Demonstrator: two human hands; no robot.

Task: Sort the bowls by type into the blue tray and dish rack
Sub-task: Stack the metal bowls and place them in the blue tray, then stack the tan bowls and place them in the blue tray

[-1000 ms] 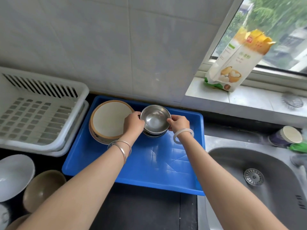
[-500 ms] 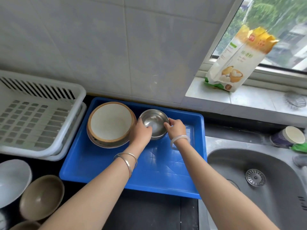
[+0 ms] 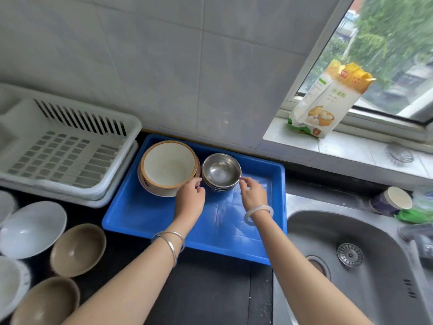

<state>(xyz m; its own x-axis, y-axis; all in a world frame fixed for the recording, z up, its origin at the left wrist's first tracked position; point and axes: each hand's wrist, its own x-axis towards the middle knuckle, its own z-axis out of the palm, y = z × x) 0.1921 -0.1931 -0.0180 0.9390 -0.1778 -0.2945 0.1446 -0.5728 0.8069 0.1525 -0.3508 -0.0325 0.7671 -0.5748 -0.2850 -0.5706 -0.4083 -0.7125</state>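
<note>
Now that both hands have let go, the stack of small stainless-steel bowls point(image 3: 221, 172) rests on the floor of the blue plastic tray point(image 3: 164, 216), touching the large cream ceramic bowl with a tan rim point(image 3: 169, 166). A second ago the fingers gripped its rim; now the left hand point(image 3: 190, 198) and right hand point(image 3: 253, 194) sit just beside it, fingers loosely curled and empty. That placement looks finished. The white slatted dish rack point(image 3: 68, 151) holds nothing, and brown and white bowls point(image 3: 78, 249) wait on the counter.
</note>
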